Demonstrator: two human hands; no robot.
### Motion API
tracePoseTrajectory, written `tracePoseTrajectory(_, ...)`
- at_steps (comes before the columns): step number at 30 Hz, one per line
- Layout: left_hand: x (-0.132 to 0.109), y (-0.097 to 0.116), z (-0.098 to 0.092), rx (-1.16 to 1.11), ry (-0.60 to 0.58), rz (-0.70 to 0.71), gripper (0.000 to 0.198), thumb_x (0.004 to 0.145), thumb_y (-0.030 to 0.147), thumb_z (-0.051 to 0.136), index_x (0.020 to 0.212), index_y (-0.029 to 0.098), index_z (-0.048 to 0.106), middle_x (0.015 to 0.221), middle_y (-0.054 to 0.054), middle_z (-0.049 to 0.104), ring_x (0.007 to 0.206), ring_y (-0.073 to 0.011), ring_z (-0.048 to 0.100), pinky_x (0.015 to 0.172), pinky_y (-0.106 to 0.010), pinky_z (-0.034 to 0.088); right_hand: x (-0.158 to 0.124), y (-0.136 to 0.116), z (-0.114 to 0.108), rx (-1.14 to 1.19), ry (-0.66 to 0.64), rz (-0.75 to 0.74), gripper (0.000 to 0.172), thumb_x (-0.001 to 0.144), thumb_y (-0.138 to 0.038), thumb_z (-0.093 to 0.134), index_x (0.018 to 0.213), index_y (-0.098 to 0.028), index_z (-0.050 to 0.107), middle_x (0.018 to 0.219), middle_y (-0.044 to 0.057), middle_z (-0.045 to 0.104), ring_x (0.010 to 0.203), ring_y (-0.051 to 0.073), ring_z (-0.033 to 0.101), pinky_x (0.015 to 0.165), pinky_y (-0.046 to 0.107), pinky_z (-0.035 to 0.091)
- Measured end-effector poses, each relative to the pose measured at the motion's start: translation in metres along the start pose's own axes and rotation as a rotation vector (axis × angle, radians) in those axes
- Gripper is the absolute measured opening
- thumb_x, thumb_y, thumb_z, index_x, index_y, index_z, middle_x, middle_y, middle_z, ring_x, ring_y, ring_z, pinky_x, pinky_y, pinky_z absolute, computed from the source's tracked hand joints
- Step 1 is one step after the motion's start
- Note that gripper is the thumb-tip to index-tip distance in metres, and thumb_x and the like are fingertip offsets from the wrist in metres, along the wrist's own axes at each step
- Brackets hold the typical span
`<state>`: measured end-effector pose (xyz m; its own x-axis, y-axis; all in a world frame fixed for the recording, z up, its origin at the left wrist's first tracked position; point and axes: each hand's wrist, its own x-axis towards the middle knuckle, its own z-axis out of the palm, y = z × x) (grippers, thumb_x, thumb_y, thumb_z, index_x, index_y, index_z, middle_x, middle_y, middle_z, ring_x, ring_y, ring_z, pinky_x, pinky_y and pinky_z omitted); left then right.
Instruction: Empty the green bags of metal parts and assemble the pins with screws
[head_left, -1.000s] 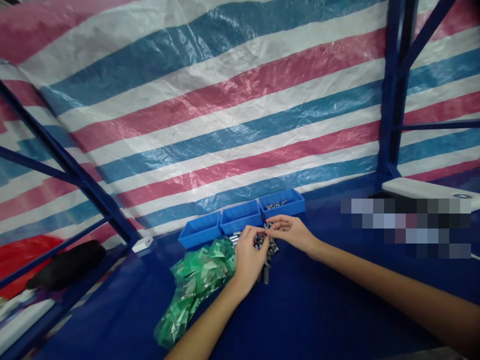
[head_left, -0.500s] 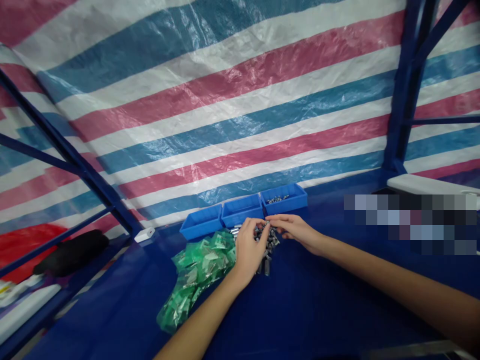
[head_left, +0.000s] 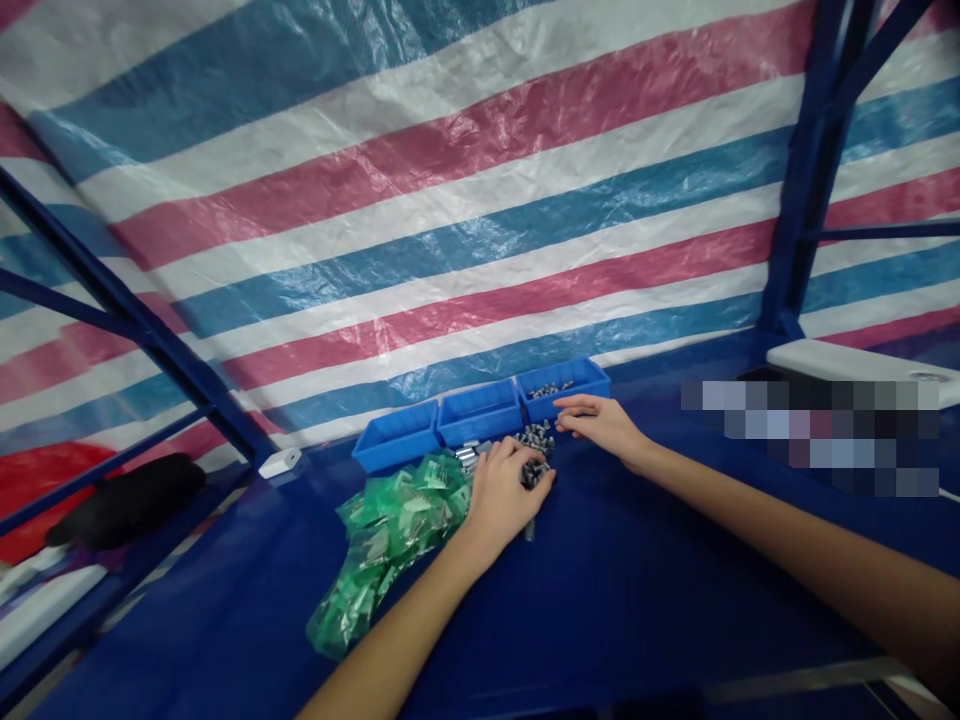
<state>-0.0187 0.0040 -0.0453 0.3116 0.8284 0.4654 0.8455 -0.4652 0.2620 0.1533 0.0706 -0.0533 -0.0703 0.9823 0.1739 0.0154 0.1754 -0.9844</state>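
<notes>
While small grey metal cylinders [head_left: 536, 438], heaped before three blue plastic bins [head_left: 480, 412], are being clasped by the curled left hand [head_left: 504, 492], the right hand [head_left: 604, 422], fingers together with any held piece hidden, is best being kept low beside the rightmost bin [head_left: 592, 378]

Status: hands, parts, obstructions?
Left hand curled on metal parts; right hand beside right bin, grips unclear. Green bags left of pile.

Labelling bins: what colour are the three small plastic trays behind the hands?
Blue: the three plastic trays, head view.
</notes>
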Motion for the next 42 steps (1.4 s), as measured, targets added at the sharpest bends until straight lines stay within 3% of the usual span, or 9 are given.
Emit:
tracePoseTrajectory(5,0.001,0.0,0.0,-0.001,-0.029,0.004,0.011,0.076,0.03,0.059,0.084,0.024,0.064,0.086,-0.002,0.057,0.089,-0.0195,0.054,0.082,-0.036,0.039,0.007,0.002,-0.008,-0.102,0.038,-0.069,0.032,0.06,-0.017,0.066,0.093,-0.014,0.066,0.084,0.007,0.068,0.073,0.017,0.066,0.067,0.027,0.052)
tracePoseTrajectory(10,0.001,0.001,-0.001,-0.017,-0.042,0.003,0.009,0.077,0.028,0.059,0.083,0.024,0.064,0.085,-0.002,0.057,0.089,-0.0197,0.054,0.083,-0.037,0.039,0.015,-0.002,-0.024,-0.195,0.088,-0.166,0.033,0.06,-0.019,0.067,0.092,-0.014,0.066,0.084,0.008,0.068,0.072,0.02,0.067,0.067,0.03,0.053)
tracePoseTrajectory(16,0.001,0.003,-0.001,-0.03,-0.05,-0.003,0.009,0.076,0.027,0.059,0.082,0.023,0.064,0.087,-0.003,0.057,0.09,-0.02,0.054,0.085,-0.038,0.039,0.022,-0.004,-0.034,-0.131,0.117,-0.179,0.037,0.059,-0.024,0.071,0.093,-0.012,0.067,0.086,0.01,0.069,0.077,0.023,0.067,0.073,0.035,0.054)
tracePoseTrajectory(19,0.0,0.003,0.0,-0.018,-0.054,0.002,0.009,0.077,0.027,0.058,0.083,0.023,0.063,0.088,-0.003,0.057,0.089,-0.0202,0.053,0.086,-0.039,0.038,0.02,-0.009,-0.03,0.001,0.041,-0.177,0.041,0.061,-0.026,0.071,0.1,-0.016,0.066,0.099,0.01,0.068,0.093,0.025,0.064,0.083,0.036,0.052)
tracePoseTrajectory(22,-0.001,0.003,0.001,-0.017,-0.047,0.002,0.009,0.077,0.027,0.058,0.083,0.023,0.062,0.088,-0.003,0.057,0.088,-0.0202,0.053,0.087,-0.04,0.037,0.016,-0.013,-0.025,0.102,-0.108,-0.232,0.054,0.065,-0.025,0.07,0.117,-0.024,0.057,0.124,0.006,0.057,0.113,0.024,0.053,0.091,0.035,0.048)
tracePoseTrajectory(25,-0.001,0.003,0.001,-0.018,-0.042,0.004,0.009,0.076,0.027,0.059,0.083,0.023,0.062,0.089,-0.003,0.056,0.088,-0.0202,0.052,0.089,-0.041,0.036,0.014,-0.011,-0.024,-0.048,-0.175,-0.318,0.055,0.065,-0.025,0.07,0.119,-0.028,0.056,0.137,0.003,0.043,0.119,0.024,0.047,0.093,0.036,0.046)
tracePoseTrajectory(31,0.0,0.004,0.001,-0.001,-0.057,-0.008,0.01,0.074,0.027,0.06,0.083,0.023,0.063,0.087,-0.003,0.057,0.087,-0.0204,0.052,0.087,-0.04,0.037,0.011,-0.001,-0.025,-0.525,-0.244,-0.508,0.026,0.07,-0.029,0.065,0.096,-0.024,0.068,0.1,0.003,0.067,0.099,0.021,0.059,0.092,0.038,0.043)
tracePoseTrajectory(37,0.001,0.005,-0.001,-0.016,-0.057,-0.01,0.005,0.074,0.024,0.061,0.079,0.023,0.062,0.084,-0.002,0.058,0.084,-0.0195,0.053,0.084,-0.038,0.037,0.005,0.007,-0.02,-0.645,-0.353,-0.504,0.033,0.068,-0.033,0.068,0.1,-0.026,0.068,0.099,0.004,0.067,0.093,0.023,0.059,0.086,0.036,0.043)
tracePoseTrajectory(42,0.002,0.005,-0.002,-0.01,-0.078,-0.008,0.003,0.074,0.024,0.061,0.077,0.024,0.063,0.083,-0.001,0.06,0.084,-0.0201,0.053,0.082,-0.037,0.037,0.002,0.011,-0.016,-0.652,-0.402,-0.535,0.025,0.072,-0.029,0.063,0.096,-0.027,0.069,0.097,0.003,0.068,0.093,0.022,0.059,0.087,0.036,0.041)
